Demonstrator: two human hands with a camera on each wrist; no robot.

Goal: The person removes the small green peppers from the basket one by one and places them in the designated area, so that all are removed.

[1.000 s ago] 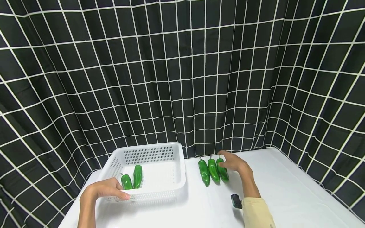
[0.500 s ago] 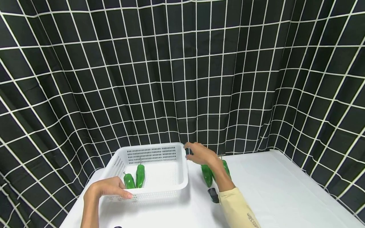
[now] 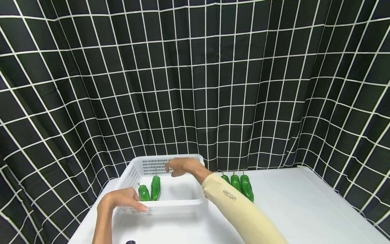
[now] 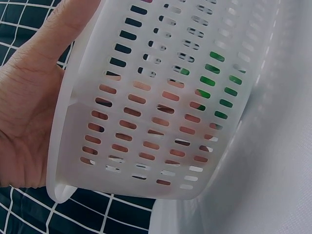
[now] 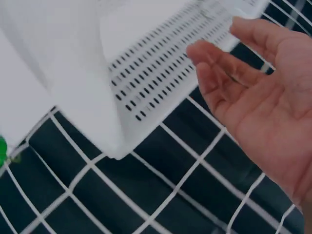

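Observation:
My left hand [image 3: 123, 199] grips the near left rim of a white plastic basket [image 3: 170, 203], its fingers showing through the slots of the basket wall [image 4: 146, 117] in the left wrist view. Inside the basket, towards the left, lie two green peppers: a shorter pepper [image 3: 144, 193] beside the hand and a longer pepper [image 3: 155, 187]. Over the basket's back right part hovers my right hand [image 3: 182, 166], with nothing in it. Its fingers [image 5: 219, 58] are loosely bent in the right wrist view. Three green peppers [image 3: 246, 188] lie on the table right of the basket, one partly behind the right sleeve.
A white cloth covers the table [image 3: 292, 203]. Behind and at the sides hangs a black curtain [image 3: 210, 84] with a white grid. A small dark object [image 3: 130, 242] shows at the bottom edge of the head view.
My right hand has moved left from the peppers on the table, past the basket's right rim, to above the basket. The left hand keeps its hold. The head view has shifted slightly.

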